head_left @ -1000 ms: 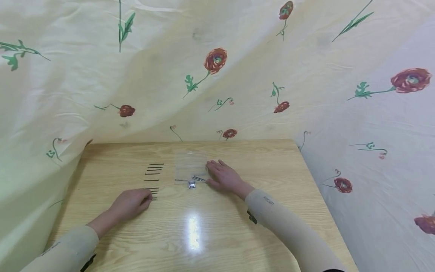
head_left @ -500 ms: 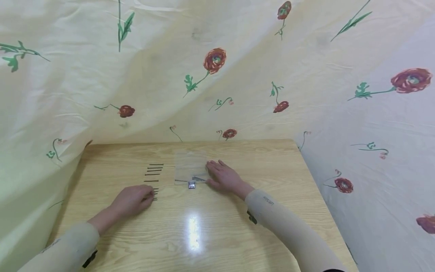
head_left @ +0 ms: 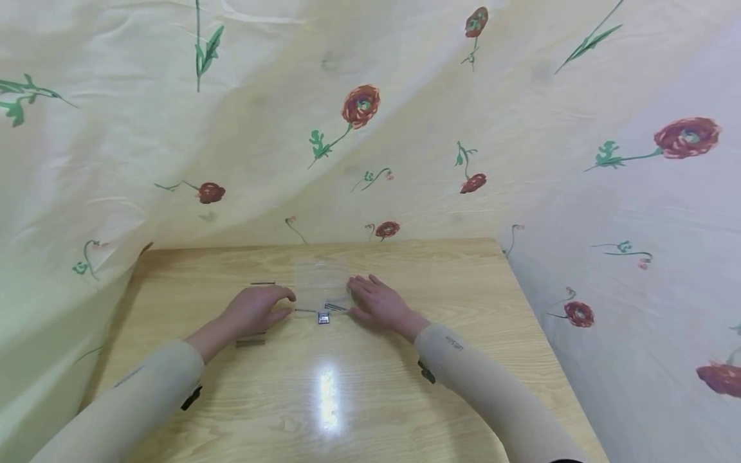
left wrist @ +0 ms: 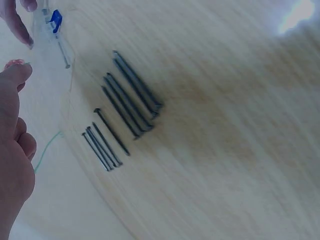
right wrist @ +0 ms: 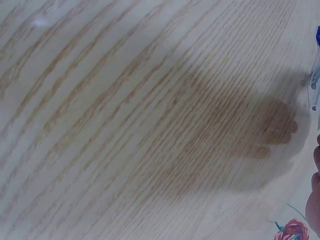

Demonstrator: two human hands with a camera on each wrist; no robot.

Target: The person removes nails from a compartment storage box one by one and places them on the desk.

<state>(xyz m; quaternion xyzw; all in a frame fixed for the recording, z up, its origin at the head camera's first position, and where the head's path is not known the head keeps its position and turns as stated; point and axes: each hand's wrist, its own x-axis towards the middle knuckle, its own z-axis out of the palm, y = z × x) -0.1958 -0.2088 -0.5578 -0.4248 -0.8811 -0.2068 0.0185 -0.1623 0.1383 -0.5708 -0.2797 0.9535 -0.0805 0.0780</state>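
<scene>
My left hand [head_left: 255,308] hovers over a row of dark nails [left wrist: 129,95], its thumb and forefinger apart near the left edge of a clear plastic bag [head_left: 318,276]. Nothing shows between those fingers. The hand covers most of the row in the head view; the left wrist view shows several nails side by side, some thicker and longer. My right hand [head_left: 382,307] rests with extended fingers on the bag's right side. A few nails [head_left: 336,307] lie inside along the bag's near edge, beside a small blue slider [left wrist: 56,21].
The wooden table [head_left: 405,399] stretches toward me, with a bright light reflection on it. A flower-printed cloth [head_left: 260,128] hangs behind the table and at both sides.
My left hand has moved from the near end of the nail row away from me and to the right, toward the bag, its fingers spreading. My right hand has stayed on the bag.
</scene>
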